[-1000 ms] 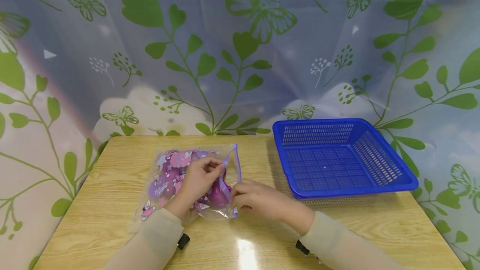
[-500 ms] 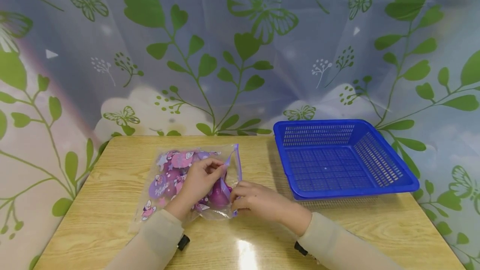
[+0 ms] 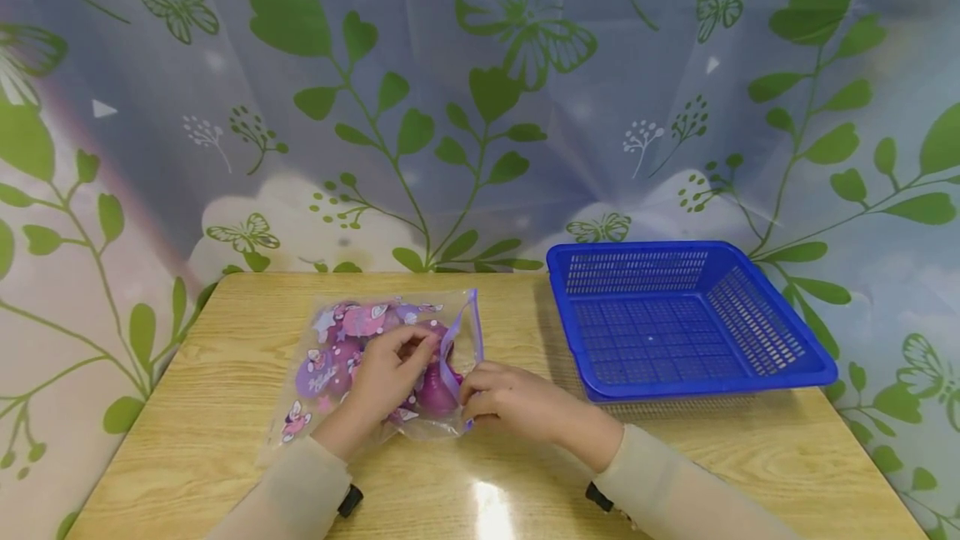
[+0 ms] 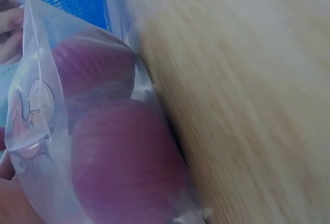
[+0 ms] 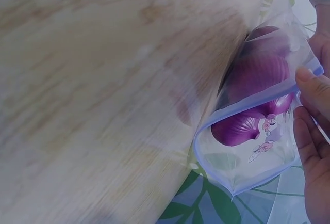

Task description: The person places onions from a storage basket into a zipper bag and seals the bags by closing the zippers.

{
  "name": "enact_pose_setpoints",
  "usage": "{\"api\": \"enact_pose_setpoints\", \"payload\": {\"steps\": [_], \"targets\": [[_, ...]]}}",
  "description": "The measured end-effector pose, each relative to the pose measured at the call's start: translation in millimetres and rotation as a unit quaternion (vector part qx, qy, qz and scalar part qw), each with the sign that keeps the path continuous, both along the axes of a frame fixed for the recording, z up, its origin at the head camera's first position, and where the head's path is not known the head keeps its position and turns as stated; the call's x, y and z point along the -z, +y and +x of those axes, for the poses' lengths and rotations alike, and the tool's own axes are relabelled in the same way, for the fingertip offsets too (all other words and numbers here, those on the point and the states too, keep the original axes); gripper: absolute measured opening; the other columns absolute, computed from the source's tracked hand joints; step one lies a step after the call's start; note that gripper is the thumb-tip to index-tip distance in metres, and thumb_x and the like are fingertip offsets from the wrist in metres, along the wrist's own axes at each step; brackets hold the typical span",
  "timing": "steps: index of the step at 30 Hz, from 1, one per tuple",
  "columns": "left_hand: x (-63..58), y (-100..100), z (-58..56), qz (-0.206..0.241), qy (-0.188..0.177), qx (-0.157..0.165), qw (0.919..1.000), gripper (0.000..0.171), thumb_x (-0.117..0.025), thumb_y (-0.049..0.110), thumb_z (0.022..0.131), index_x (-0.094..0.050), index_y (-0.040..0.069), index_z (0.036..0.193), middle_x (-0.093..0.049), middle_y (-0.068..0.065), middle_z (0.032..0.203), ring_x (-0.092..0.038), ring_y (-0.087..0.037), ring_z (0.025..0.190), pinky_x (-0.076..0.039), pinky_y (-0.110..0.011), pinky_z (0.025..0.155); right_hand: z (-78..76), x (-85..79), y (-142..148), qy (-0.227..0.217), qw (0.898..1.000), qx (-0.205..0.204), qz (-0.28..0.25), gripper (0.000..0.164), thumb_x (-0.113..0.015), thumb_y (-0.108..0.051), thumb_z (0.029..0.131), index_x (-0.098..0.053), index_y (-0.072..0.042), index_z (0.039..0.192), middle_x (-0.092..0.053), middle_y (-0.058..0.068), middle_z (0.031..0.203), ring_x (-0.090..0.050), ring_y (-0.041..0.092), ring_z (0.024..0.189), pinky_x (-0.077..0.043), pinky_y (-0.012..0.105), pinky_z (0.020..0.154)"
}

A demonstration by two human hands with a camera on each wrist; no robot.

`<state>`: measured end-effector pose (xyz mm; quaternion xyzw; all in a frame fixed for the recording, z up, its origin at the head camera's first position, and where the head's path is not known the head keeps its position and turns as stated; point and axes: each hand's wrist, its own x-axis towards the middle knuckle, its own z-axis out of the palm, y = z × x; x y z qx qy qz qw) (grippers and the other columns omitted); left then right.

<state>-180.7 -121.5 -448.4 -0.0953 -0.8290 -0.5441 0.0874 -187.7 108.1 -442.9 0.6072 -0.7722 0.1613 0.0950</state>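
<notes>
A clear zip bag (image 3: 307, 357) with pink and purple cartoon prints lies on the left half of the table, holding several red onions (image 3: 435, 394). Its purple zip edge (image 3: 477, 323) faces right, and the mouth gapes in the right wrist view. My left hand (image 3: 386, 377) lies over the bag's upper side, thumb and forefinger together on the film a little left of the mouth. At the near end of the zip edge, my right hand (image 3: 517, 402) pinches the bag. Onions (image 4: 126, 162) show through the film in the left wrist view; the left fingertips are partly hidden there.
A blue perforated plastic basket (image 3: 690, 386) stands at the right of the wooden table (image 3: 225, 407), close to my right hand. Behind the table hangs a cloth (image 3: 570, 132) printed with leaves and butterflies.
My left hand has left the zip edge and shifted slightly left and down over the bag. My right hand moved slightly, then stayed at the near end of the zip edge.
</notes>
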Motion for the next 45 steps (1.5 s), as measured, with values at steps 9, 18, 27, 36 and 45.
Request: {"api": "enact_pose_setpoints", "payload": {"steps": [9, 18, 27, 36, 45], "targets": [[-1.0, -8, 22.4, -0.063, 0.019, 0.019, 0.9976, 0.007, -0.067, 0.015, 0.097, -0.074, 0.015, 0.100, -0.066, 0.005, 0.086, -0.061, -0.011, 0.076, -0.054, -0.023, 0.065, -2.2, -0.6, -1, -0.019, 1.000, 0.023, 0.000, 0.011, -0.080, -0.013, 0.084, -0.075, -0.015, 0.094, -0.066, -0.005, 0.101, -0.060, 0.010, 0.099, -0.047, 0.015, 0.092], [7.3, -10, 28.8, -0.115, 0.134, 0.087, 0.9806, 0.006, -0.073, 0.005, 0.090, -0.073, 0.008, 0.096, -0.068, 0.007, 0.085, -0.062, -0.004, 0.073, -0.057, -0.023, 0.066, -9.0, 1.3, -1, -0.076, 0.995, 0.063, -0.006, 0.011, -0.073, -0.013, 0.091, -0.073, -0.014, 0.102, -0.066, -0.005, 0.103, -0.060, 0.010, 0.099, -0.048, 0.018, 0.094], [11.9, -8, 38.9, -0.123, 0.128, 0.137, 0.9746, 0.010, -0.075, 0.013, 0.089, -0.072, 0.015, 0.099, -0.065, 0.010, 0.089, -0.061, -0.003, 0.076, -0.057, -0.023, 0.067, -9.4, -5.0, -5, -0.103, 0.992, 0.068, -0.026, 0.009, -0.069, -0.013, 0.094, -0.069, -0.015, 0.103, -0.066, -0.007, 0.102, -0.060, 0.008, 0.099, -0.049, 0.019, 0.093], [7.4, -5, 40.4, -0.135, 0.120, 0.132, 0.9746, 0.011, -0.077, 0.016, 0.088, -0.072, 0.015, 0.098, -0.065, 0.011, 0.089, -0.061, -0.003, 0.078, -0.057, -0.022, 0.068, -13.1, -15.9, -11, -0.099, 0.991, 0.086, -0.028, 0.010, -0.068, -0.011, 0.095, -0.069, -0.014, 0.104, -0.066, -0.006, 0.101, -0.061, 0.011, 0.098, -0.050, 0.023, 0.092], [3.5, -4, 34.2, -0.107, 0.140, 0.096, 0.9796, 0.006, -0.073, 0.008, 0.091, -0.073, 0.010, 0.096, -0.069, 0.006, 0.088, -0.063, -0.005, 0.075, -0.057, -0.022, 0.067, -19.5, -26.0, -15, -0.100, 0.990, 0.082, -0.056, 0.010, -0.068, -0.014, 0.095, -0.072, -0.013, 0.105, -0.068, -0.006, 0.100, -0.063, 0.010, 0.094, -0.053, 0.024, 0.089]]}}
